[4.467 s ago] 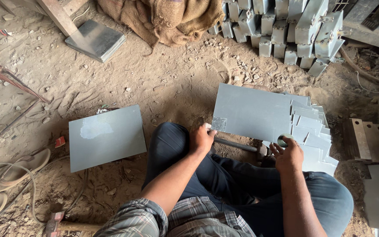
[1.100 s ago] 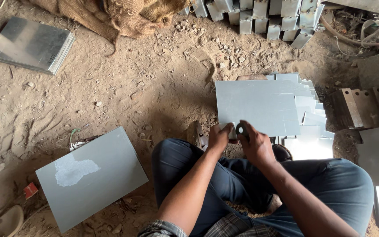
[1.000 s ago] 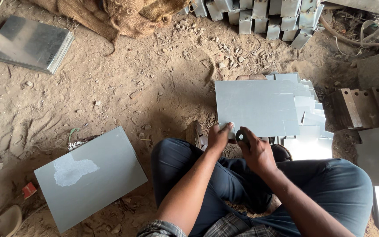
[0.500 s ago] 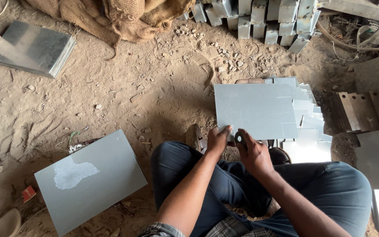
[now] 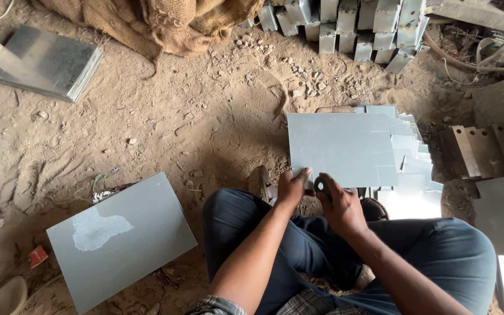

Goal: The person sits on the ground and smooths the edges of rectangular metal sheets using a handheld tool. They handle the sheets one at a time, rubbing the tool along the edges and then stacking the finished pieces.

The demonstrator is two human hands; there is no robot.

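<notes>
Pinching the near edge of the top grey metal sheet (image 5: 339,149) on a fanned stack (image 5: 412,157) on the dirt floor (image 5: 164,116), the left hand (image 5: 293,186) grips it while the right hand (image 5: 339,204) closes around a small dark tool (image 5: 322,185) just beside.

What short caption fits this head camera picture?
Seated on dirt, a person's left hand and right hand grip the near edge of the top grey metal sheet on a stack.
</notes>
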